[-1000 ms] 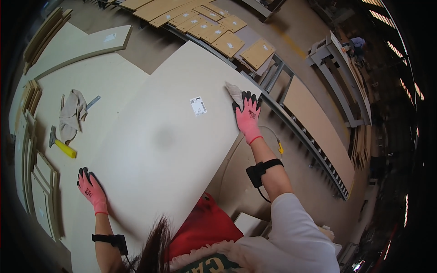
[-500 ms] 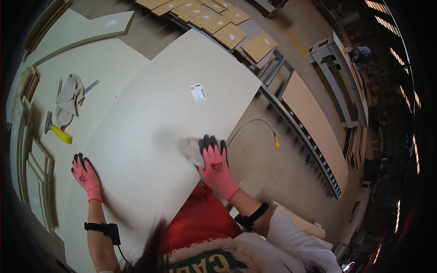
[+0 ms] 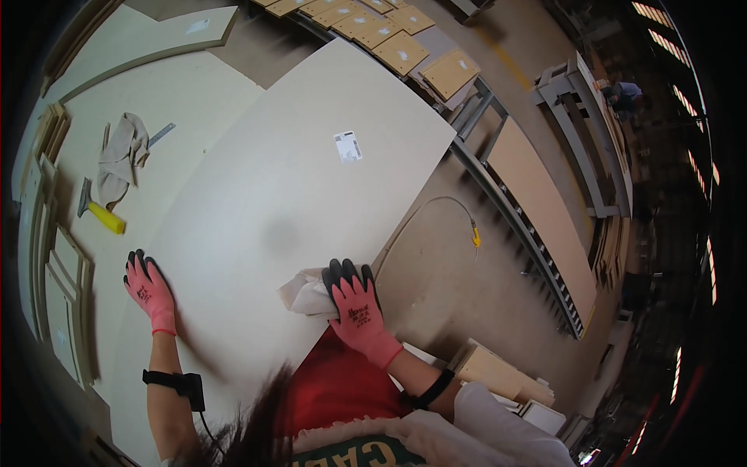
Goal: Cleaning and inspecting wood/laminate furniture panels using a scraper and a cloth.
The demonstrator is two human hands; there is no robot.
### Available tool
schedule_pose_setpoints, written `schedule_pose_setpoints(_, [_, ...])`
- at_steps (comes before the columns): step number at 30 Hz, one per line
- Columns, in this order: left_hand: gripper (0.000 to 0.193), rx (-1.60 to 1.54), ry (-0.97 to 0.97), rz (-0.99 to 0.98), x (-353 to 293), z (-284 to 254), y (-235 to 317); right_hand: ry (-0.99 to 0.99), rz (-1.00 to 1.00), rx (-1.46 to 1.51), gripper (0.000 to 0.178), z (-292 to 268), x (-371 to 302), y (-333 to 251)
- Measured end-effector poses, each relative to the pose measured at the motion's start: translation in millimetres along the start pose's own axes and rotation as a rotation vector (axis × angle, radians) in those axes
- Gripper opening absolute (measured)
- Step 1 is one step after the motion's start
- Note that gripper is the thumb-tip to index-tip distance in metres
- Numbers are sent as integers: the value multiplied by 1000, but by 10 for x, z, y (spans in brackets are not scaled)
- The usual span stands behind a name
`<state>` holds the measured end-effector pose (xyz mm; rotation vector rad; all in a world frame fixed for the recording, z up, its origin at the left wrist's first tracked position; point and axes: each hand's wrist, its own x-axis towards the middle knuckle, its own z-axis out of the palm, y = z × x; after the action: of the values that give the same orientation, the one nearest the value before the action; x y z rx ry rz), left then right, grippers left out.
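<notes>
My left hand (image 3: 152,294) and right hand (image 3: 358,311) wore pink gloves (image 3: 161,305) — black at the fingertips (image 3: 336,274). The cloth (image 3: 306,294) by the near edge of the white panel (image 3: 311,179) was greyish beige, the scraper handle (image 3: 106,219) bright yellow.

a label (image 3: 348,146) lies on the panel (image 3: 257,171), right of the scraper (image 3: 106,219).

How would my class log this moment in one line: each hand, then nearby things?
Left hand: gloved, open, at white panel | Right hand: gloved, holding pale cloth | Nearby: white label, yellow-handled scraper, second cloth
</notes>
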<state>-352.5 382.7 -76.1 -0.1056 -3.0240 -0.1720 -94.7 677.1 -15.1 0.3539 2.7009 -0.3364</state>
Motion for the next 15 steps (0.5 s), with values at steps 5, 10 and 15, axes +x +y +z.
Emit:
schedule_pose_setpoints(5, [40, -4, 20, 27, 25, 28, -89, 237, 243, 5, 72, -205, 650, 679])
schedule_pose_setpoints(10, [39, -32, 18, 58, 51, 121, -26, 591, 426, -175, 64, -405, 1409, 1856])
schedule_pose_setpoints(15, [38, -19, 47, 92, 90, 187, -219, 521, 455, -31, 62, -189, 1140, 1290])
